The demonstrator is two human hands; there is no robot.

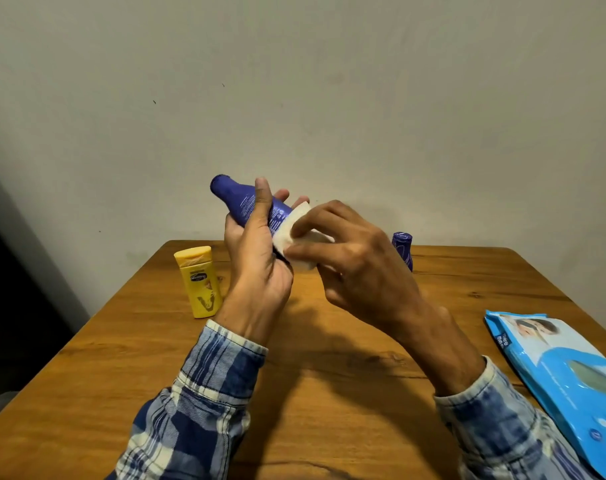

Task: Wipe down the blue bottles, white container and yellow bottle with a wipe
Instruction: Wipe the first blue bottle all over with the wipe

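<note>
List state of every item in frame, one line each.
held blue bottle: off the table, tilted, gripped by left hand.
wipe: held by right hand, pressed on that bottle.
second blue bottle: stands on table behind right hand, partly hidden.
yellow bottle: stands on table, untouched.
wipes pack: lies flat at table's right edge; flap unclear.

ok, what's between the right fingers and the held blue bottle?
The white wipe: the right fingers hold it against the blue bottle, which the left hand grips. The head view shows it.
</note>
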